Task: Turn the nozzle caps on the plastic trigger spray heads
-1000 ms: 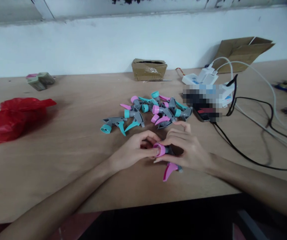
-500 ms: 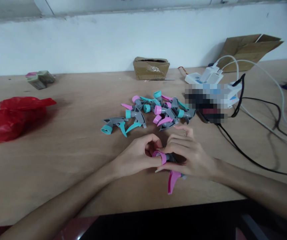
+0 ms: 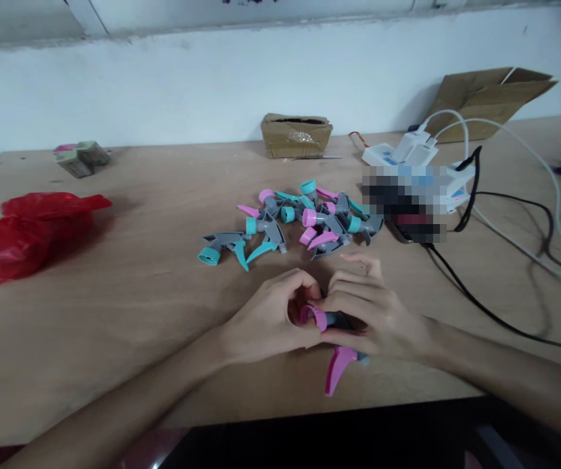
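Both my hands meet near the front edge of the wooden table (image 3: 114, 312) around one spray trigger head (image 3: 333, 355) with a grey body, a pink cap and a pink lever hanging down. My right hand (image 3: 378, 309) wraps the grey body. My left hand (image 3: 273, 319) pinches the pink cap with curled fingers. Just beyond my hands lies a pile of trigger heads (image 3: 304, 218), grey with pink or teal caps and levers. One teal trigger head (image 3: 221, 246) lies a little apart at the pile's left.
A red plastic bag (image 3: 21, 231) lies at the far left. A small cardboard box (image 3: 296, 135) stands at the back by the wall, a larger box (image 3: 488, 91) at the back right. A white power strip (image 3: 417, 163) with black and white cables (image 3: 495, 260) spreads over the right side.
Both hands with the pink trigger head have come closer to the table's front edge. The left fingers have closed further round the pink cap.
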